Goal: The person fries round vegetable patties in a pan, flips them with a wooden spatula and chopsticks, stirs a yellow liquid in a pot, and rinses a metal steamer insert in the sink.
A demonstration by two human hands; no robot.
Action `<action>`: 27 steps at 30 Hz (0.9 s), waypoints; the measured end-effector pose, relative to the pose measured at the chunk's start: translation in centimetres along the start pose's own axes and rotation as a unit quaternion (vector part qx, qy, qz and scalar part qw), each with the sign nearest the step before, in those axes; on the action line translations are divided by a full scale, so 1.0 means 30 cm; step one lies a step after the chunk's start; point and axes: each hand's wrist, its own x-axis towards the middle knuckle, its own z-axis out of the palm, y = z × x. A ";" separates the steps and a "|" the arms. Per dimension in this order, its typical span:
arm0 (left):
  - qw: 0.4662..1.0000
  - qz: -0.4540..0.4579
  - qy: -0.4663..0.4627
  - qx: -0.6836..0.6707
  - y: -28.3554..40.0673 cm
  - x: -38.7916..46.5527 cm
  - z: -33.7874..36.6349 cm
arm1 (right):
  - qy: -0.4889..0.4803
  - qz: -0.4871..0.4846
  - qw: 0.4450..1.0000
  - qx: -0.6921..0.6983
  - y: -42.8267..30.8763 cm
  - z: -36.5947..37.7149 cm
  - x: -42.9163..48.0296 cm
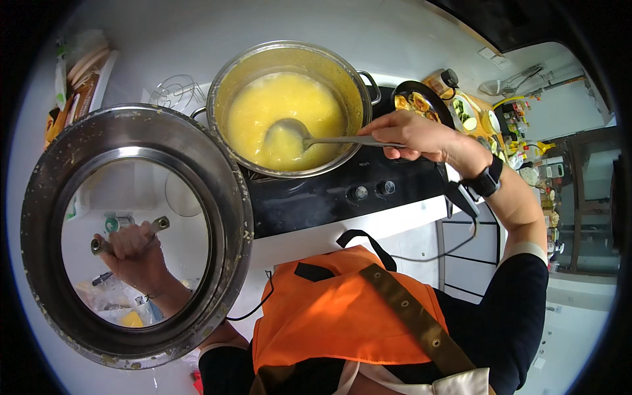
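My right hand (414,136) grips the handle of a metal ladle (335,140). Its bowl lies partly sunk in thick yellow porridge-like liquid (291,98), which fills much of a large steel pot (291,48). Through the glass of a big steel-rimmed pot lid (228,276), my left hand (136,252) shows, its fingers wrapped around the lid's handle (159,225). The lid is raised, underside towards me, with yellow splashes on its rim. In this view its edge overlaps the left side of the pot; whether they touch I cannot tell.
Under the pot is a black gas cooktop (306,202) with two knobs. A black frying pan (423,96) with browned food stands to the right. Beyond it are a lidded jar (444,81) and a plate of greens (463,111). A wire rack (175,93) sits left of the pot.
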 end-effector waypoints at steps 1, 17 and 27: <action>1.000 -0.009 -0.011 0.005 0.006 0.002 0.004 | -0.003 0.001 0.998 0.070 0.024 0.006 -0.020; 0.998 -0.064 -0.017 -0.004 -0.015 0.110 -0.015 | -0.015 0.014 0.780 0.626 0.236 0.146 -0.363; 0.995 -0.010 0.080 0.063 -0.014 0.118 -0.004 | 0.010 -0.005 0.937 0.348 0.198 0.155 -0.330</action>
